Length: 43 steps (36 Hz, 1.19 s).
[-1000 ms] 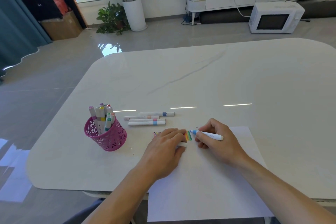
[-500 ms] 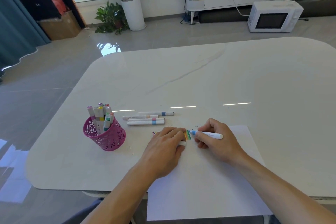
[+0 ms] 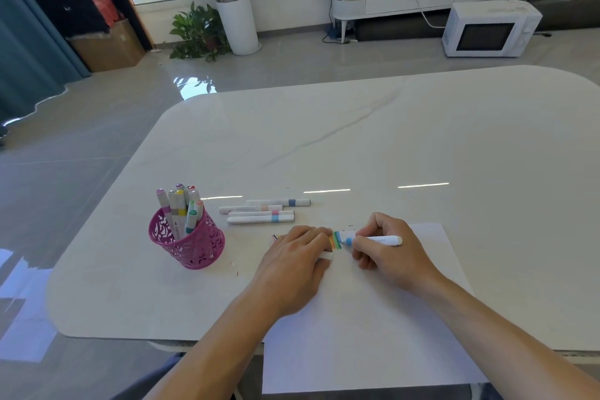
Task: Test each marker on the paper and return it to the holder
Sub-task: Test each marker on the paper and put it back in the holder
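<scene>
One marker (image 3: 378,240) in right hand (image 3: 394,256), tip on paper (image 3: 373,334); left hand (image 3: 292,266) alongside

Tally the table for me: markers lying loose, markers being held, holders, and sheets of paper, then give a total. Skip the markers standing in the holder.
Loose markers: 4
Held marker, in the right hand: 1
Pink holder: 1
Sheet of paper: 1
Total: 7
</scene>
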{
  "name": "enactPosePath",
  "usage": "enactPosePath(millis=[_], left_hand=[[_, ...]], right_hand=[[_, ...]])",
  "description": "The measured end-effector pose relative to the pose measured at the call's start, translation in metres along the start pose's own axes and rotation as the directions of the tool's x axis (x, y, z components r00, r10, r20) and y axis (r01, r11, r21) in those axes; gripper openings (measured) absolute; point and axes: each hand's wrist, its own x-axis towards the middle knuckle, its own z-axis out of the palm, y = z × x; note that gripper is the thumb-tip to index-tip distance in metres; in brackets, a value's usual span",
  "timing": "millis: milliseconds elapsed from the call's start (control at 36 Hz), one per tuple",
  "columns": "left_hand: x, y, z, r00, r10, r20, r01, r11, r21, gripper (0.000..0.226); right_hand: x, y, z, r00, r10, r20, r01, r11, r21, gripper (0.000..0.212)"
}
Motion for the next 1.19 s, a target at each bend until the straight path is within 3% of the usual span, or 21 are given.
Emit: enactPosePath(millis=[722,1000,1194], left_hand=[[0.001,-0.001,0.001,0.999,-0.033,-0.004,0.033,0.998,-0.054,0.011],[0.001,-0.008,-0.004,0.987,-0.160,-0.014,0.148,0.936,-0.321,0.023],[0.006,-0.005,-0.013,0.932,-0.361,-0.036,0.279,0.777,-0.563,0.023]], right_hand=[[-0.004,-0.005,0.000,1.000,0.012,-0.010,-0.012,1.000,0.006,0.019],[-0.002,-0.007,-0.008,1.000,-0.010,-0.027,0.015,0.978,0.206,0.008],[-0.007,-0.019,-0.009,0.997,-0.053,-0.060,0.064,0.977,0.203,0.006]])
